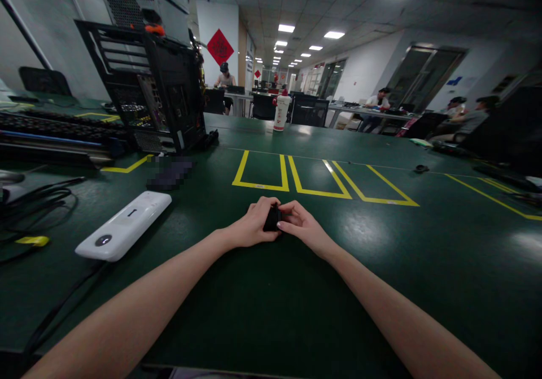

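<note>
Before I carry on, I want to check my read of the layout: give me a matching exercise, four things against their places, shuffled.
1. Black object
2. White device
3. White cup
4. Red diamond sign

A. Standing toward the far edge of the green table
B. On the pale wall
C. Between the left hand and the right hand
D. Lying to the left of both hands

Pairs: 1-C, 2-D, 3-A, 4-B

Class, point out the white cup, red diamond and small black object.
White cup point(281, 114): head view, its side.
Red diamond point(220, 47): head view, its centre.
Small black object point(271, 220): head view, its exposed part.
</note>
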Available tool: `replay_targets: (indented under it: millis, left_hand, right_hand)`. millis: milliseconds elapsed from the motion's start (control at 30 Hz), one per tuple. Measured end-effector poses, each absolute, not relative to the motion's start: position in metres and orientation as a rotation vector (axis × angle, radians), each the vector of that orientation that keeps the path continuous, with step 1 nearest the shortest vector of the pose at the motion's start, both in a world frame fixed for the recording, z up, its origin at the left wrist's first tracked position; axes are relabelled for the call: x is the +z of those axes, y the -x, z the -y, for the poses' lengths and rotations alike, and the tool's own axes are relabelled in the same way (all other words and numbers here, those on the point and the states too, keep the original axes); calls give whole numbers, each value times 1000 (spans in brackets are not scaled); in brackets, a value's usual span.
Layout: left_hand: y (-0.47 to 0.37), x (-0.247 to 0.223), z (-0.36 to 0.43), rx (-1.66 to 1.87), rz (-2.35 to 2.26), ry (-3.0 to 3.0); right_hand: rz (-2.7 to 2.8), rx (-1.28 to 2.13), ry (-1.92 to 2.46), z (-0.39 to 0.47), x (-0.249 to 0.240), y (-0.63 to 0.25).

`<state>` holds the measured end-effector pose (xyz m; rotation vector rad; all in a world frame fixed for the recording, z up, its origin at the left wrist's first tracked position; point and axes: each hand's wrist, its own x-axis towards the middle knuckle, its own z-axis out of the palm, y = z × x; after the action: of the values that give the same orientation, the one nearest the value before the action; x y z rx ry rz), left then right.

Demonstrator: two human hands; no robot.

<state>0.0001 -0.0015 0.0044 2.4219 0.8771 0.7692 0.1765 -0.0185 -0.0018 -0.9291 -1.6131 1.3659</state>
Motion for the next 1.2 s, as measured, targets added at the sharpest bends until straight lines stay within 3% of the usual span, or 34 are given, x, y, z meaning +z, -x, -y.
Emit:
replay_targets:
  millis: [300, 533, 1200]
  left_hand:
    - [0, 4, 2, 765, -862, -2451]
    - [1, 3, 0, 777, -849, -2444]
    - [-1, 1, 0, 774, -868, -2437]
  right_hand:
    - [1587, 1267, 1009, 16, -5, -175]
    - [1608, 1411, 929, 18, 0, -179]
    - [1565, 1398, 869, 14, -4, -179]
